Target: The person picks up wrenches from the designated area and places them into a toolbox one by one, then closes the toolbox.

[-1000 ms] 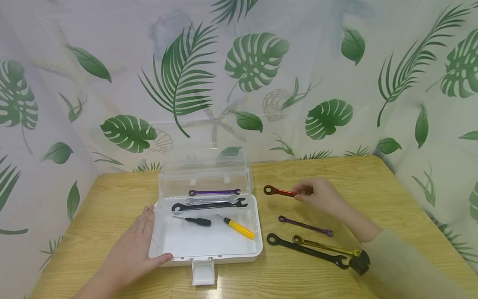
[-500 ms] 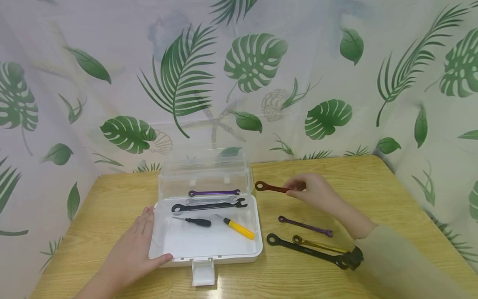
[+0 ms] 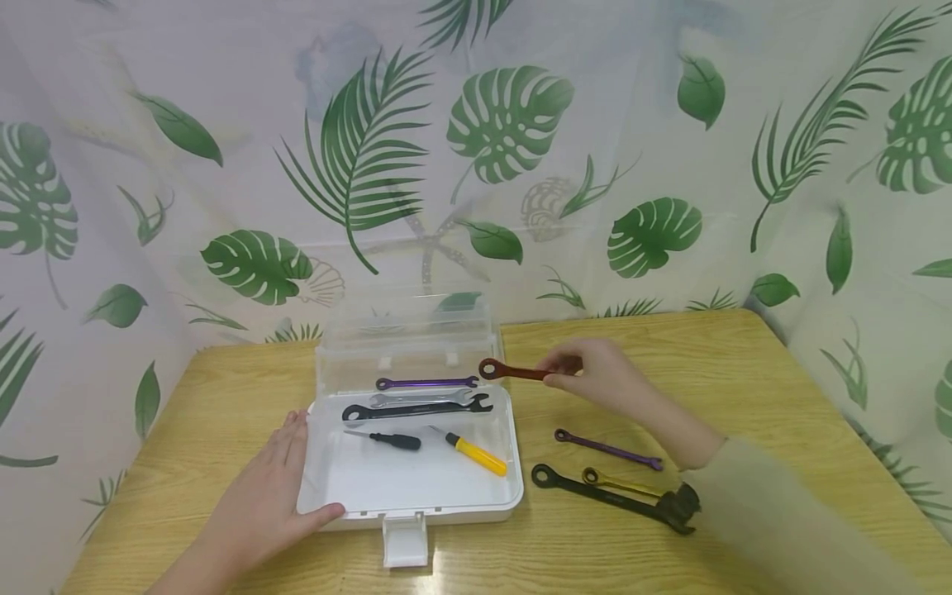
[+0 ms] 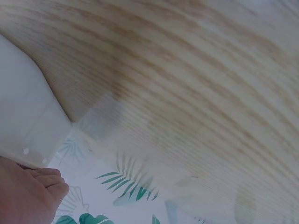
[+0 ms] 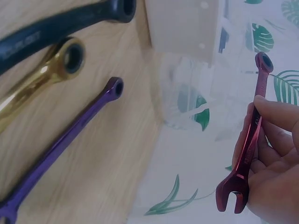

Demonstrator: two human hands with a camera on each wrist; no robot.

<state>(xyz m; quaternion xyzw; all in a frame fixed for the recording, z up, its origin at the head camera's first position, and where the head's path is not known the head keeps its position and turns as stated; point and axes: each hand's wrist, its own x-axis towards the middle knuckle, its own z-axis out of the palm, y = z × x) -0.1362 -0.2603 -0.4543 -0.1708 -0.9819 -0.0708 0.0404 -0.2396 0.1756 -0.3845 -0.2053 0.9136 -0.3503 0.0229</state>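
Head view: right hand [image 3: 595, 382] pinches red wrench [image 3: 513, 372] at center frame, ring end over the white box [image 3: 416, 496] rim; left hand [image 3: 260, 504] lies flat, steadying the box at lower left. Carry step; next likely lower it beside the boxed wrenches [image 3: 424, 397]. Left wrist view: fingertips [image 4: 44, 184] rest on the box wall. Right wrist view: fingers [image 5: 275, 140] clamp the wrench shaft, right edge.

Backdrop is a white curtain [image 3: 669, 124] printed with green palm fronds and monstera leaves, plus a few faint grey shells and a starfish – it wraps around the back and both sides of a light wooden table [image 3: 744, 355]. The tabletop has a pale oak-style grain and a rounded far right corner. Lighting is soft and even – there's a small glare spot on the table's near edge.
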